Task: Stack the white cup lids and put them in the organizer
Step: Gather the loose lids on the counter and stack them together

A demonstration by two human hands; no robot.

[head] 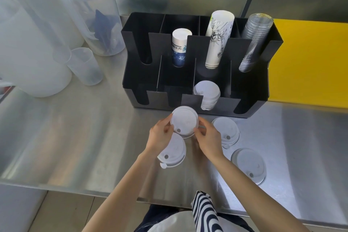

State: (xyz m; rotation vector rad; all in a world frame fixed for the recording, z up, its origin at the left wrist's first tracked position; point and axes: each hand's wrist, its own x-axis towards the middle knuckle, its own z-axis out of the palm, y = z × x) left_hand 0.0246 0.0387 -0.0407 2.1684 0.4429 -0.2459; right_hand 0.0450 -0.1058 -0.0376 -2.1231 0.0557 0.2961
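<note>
Both hands grasp one white lid [184,122] between them: the left hand [160,133] pinches its left edge with thumb and fingertips, and the right hand [209,138] pinches its right edge the same way. The lid is held lifted above the steel counter [75,137], tilted so that its top and its small sip hole face the camera.

Just below the left hand, partly covered by its wrist, a second white lid [174,153] lies flat on the counter with its small tab sticking out at the near-left edge. Just right of the right hand, a third lid [226,131] rests on the counter, close to the knuckles; whether they touch cannot be told. Further right and nearer the person than the grip, a fourth lid [248,165] lies apart from the others.

Directly beyond the held lid stands the black organizer [143,73]. In its front row, the compartment just beyond and slightly right of the grip holds a stack of white lids [207,94] leaning on edge. The back row beyond holds a short printed paper cup stack [179,49], a taller white cup stack with line drawings [218,39] and a stack of clear plastic cups [254,41]. Far left of the hands stand translucent plastic containers [37,43].
</note>
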